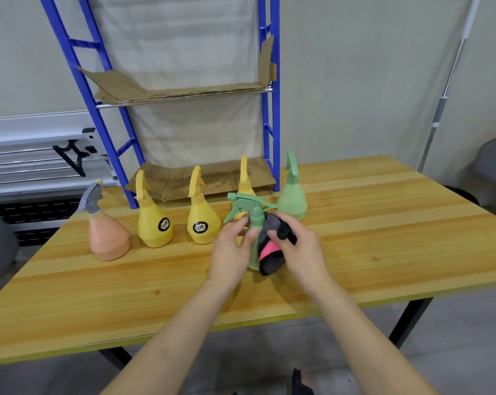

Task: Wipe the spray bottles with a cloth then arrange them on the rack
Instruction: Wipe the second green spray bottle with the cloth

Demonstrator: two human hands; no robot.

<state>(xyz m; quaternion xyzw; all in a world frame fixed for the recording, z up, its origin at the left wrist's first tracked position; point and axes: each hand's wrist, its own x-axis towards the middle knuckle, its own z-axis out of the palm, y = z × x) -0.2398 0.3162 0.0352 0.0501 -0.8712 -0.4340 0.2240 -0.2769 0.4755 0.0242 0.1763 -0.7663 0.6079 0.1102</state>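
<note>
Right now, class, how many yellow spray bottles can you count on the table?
3. One stands beside the orange bottle, one in the middle, and one at the back, partly hidden behind the green bottle being wiped.

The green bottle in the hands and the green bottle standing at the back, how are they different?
The held green bottle is gripped by the left hand, while the right hand presses a grey and pink cloth against it; the back green bottle stands free on the table. The held one's sprayer points left; the back one's points away. Both are pale green, the same shape.
</note>
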